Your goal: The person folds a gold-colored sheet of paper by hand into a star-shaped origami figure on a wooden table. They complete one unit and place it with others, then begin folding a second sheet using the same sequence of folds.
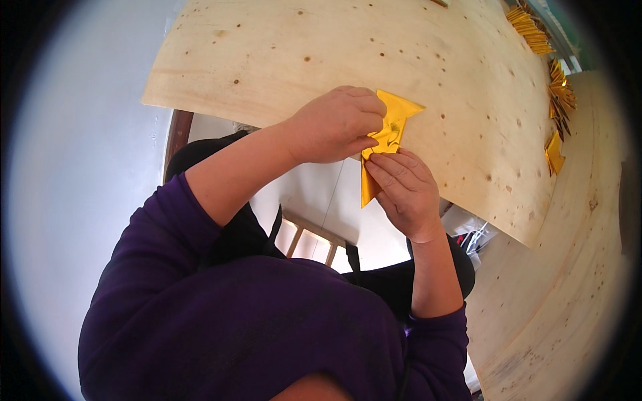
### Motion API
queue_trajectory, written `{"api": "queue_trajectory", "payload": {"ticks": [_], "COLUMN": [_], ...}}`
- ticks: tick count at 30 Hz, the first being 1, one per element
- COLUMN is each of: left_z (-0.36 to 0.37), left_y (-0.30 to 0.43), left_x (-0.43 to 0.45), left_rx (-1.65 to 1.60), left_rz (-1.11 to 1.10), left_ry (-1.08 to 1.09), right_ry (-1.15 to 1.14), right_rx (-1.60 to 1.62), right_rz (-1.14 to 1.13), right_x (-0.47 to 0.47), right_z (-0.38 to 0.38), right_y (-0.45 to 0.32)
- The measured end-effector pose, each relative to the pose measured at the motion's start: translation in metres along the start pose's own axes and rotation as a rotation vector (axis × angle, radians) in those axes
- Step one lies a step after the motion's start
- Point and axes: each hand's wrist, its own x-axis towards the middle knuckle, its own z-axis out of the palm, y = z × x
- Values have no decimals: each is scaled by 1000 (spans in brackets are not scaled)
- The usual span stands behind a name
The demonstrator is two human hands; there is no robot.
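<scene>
A folded piece of gold foil paper (392, 131) lies across the front edge of the plywood tabletop (281, 65), its pointed lower end hanging past the edge. My left hand (343, 123) grips it from the left, the fingers bent over its upper side. From below right, my right hand (405, 188) pinches its lower part between thumb and fingers. The upper end flares into a point toward the right. Dark printed marks show on its middle. My fingers hide parts of both its left side and its lower fold.
Along the tabletop's right side stand a stack of folded gold papers (531, 30), a second bunch (560, 92) and a single folded piece (553, 154). A plywood panel (562, 280) is at the right. Below the table, a wooden-framed stool (311, 235) and a plastic bag (474, 233) show.
</scene>
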Motion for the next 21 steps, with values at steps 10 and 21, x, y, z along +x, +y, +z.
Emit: {"api": "queue_trajectory", "payload": {"ticks": [10, 21], "left_z": [-1, -2], "left_y": [1, 1], "left_x": [-1, -2], "left_rx": [-39, -42], "left_rz": [-36, -49], "left_ry": [-52, -58], "right_ry": [43, 46], "right_rx": [-23, -114], "right_rz": [-35, 24], "right_x": [5, 0], "right_z": [0, -4], "right_y": [0, 7]}}
